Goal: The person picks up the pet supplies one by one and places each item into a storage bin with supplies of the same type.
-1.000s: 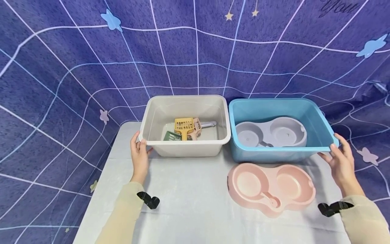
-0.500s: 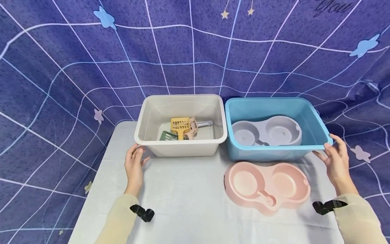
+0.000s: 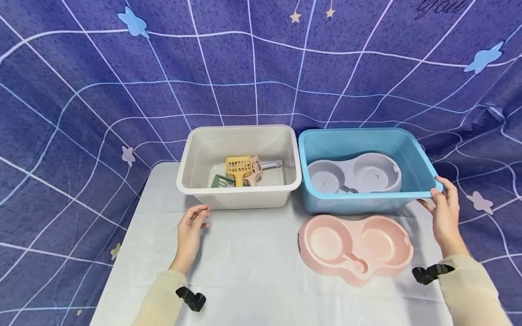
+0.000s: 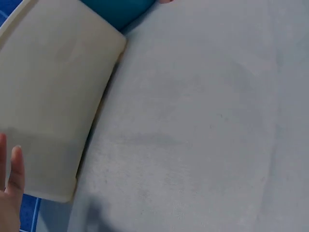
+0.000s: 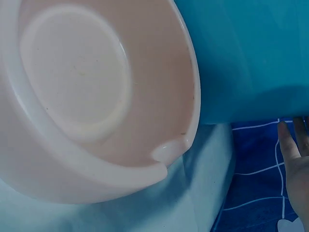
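A pale grey litter box stands at the back of the table, and a blue litter box beside it. Just in front of the grey box's left front corner is my left hand, fingers loosely bent and holding nothing. My right hand grips the right front corner of the blue box's rim. Inside the grey box lie a yellow litter scoop, a green one and a pinkish one with a grey handle near it. A grey double pet bowl sits in the blue box.
A pink double pet bowl rests on the table before the blue box. The table has a pale covering, its left edge running diagonally. Behind and at both sides hangs a dark blue curtain with stars and grid lines.
My left hand has let go of the grey box's corner and moved down and right, off the rim. My right hand stays at the blue box's corner. The view has shifted slightly.
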A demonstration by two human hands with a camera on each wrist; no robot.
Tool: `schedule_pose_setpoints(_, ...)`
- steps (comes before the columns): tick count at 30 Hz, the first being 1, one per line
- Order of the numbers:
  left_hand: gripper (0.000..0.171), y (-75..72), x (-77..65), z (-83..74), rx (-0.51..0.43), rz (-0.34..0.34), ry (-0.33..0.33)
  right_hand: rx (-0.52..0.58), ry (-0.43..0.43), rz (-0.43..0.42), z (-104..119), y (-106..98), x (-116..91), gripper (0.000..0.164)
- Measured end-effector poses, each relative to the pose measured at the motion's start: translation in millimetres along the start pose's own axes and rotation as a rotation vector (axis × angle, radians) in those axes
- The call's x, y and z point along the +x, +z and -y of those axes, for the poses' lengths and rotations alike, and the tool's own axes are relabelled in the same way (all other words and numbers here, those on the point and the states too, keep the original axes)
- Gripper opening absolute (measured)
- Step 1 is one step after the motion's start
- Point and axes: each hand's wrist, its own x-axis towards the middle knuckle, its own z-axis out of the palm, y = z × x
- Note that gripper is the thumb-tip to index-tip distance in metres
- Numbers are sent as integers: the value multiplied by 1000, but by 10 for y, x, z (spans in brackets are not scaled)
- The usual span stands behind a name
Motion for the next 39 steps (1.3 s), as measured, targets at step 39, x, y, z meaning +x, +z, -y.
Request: schedule_pose_setpoints(39,27,784,-263,226,87,438,-156,86,6,-121,-35,128,37,39)
